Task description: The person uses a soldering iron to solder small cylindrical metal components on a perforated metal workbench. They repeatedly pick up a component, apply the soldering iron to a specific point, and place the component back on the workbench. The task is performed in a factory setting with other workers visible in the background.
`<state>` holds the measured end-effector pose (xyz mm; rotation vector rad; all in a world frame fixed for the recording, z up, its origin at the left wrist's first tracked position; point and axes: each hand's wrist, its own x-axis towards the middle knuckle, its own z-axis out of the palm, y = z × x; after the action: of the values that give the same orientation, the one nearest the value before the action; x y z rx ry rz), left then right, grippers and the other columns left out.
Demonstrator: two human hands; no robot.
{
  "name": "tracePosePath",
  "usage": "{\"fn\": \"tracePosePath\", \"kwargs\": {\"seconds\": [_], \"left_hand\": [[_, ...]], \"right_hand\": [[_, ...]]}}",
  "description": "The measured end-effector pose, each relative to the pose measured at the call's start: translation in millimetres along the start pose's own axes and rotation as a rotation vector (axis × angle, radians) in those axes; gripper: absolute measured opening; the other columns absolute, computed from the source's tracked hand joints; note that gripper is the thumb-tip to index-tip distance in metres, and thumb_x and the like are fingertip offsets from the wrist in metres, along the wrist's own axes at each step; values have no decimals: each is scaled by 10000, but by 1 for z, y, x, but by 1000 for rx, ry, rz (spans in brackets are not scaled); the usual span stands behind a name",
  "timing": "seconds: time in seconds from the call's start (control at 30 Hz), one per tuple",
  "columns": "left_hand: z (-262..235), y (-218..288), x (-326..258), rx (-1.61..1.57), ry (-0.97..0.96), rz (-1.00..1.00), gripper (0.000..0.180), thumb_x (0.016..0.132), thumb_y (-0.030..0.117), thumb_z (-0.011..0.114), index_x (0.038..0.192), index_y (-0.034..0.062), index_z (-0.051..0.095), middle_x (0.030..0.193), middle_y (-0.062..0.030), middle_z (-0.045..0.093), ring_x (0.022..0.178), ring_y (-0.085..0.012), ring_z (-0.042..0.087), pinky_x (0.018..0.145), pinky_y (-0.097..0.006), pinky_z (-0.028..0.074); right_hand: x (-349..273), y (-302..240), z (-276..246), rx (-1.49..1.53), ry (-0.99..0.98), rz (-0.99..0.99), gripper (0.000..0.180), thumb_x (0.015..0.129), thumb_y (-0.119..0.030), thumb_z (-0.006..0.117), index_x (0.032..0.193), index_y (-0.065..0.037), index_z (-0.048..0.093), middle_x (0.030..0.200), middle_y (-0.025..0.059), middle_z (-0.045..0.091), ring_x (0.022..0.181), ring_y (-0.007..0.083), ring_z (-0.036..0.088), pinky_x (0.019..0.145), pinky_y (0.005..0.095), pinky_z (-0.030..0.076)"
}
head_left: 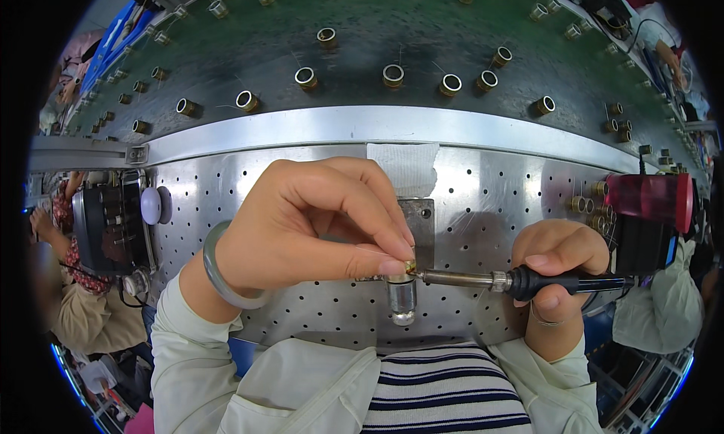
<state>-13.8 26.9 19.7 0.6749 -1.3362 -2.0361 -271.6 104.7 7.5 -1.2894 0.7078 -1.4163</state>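
Note:
My left hand (317,215) has its thumb and fingertips pinched on a small ring-shaped coil (411,267), mostly hidden by the fingers. That coil sits at the top of a shiny round metal post (402,298). A dark metal plate (424,224) lies just behind it. In my right hand (562,257) is a soldering iron (460,278), gripped by its black handle between thumb and fingers. Its tip points left and meets the coil's edge, beside my left fingertips. Whether a fine wire lies in the pinch is too small to tell.
Beyond a metal rail (385,125), several upright coils with fine wires stand on a dark green belt (354,49). The perforated metal worktop (483,200) bears a white paper towel (404,166). At right are more coils (581,205) and a red-topped device (650,196); co-workers sit on both sides.

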Motion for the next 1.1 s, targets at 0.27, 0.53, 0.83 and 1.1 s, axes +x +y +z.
{"fn": "tracePosePath", "kwargs": {"seconds": [0.27,0.53,0.83,1.1], "left_hand": [[3,2,-1,67,24,-19,184,610,-78,758,759,12,701,833,-127,625,771,-201,602,708,-282,484],[2,2,-1,83,9,-25,179,609,-68,757,759,14,702,842,-128,622,777,-198,597,717,-275,478],[0,3,0,79,-19,-30,170,613,-53,762,758,17,709,851,-138,619,774,-198,594,719,-273,474],[-1,1,0,70,-29,-12,161,622,-34,762,767,15,712,859,-153,618,777,-207,598,719,-282,478]], "right_hand": [[-1,-1,4,-25,60,14,265,625,16,757,841,71,612,680,160,621,523,200,577,503,257,444],[-1,-1,4,4,69,19,238,640,24,741,834,65,608,678,155,622,514,185,571,494,248,436],[-1,-2,1,-24,58,18,221,645,23,736,826,60,616,669,142,620,502,176,566,484,242,426],[-1,-1,1,43,42,7,254,644,29,748,865,71,629,658,145,615,499,182,567,472,247,419]]}}
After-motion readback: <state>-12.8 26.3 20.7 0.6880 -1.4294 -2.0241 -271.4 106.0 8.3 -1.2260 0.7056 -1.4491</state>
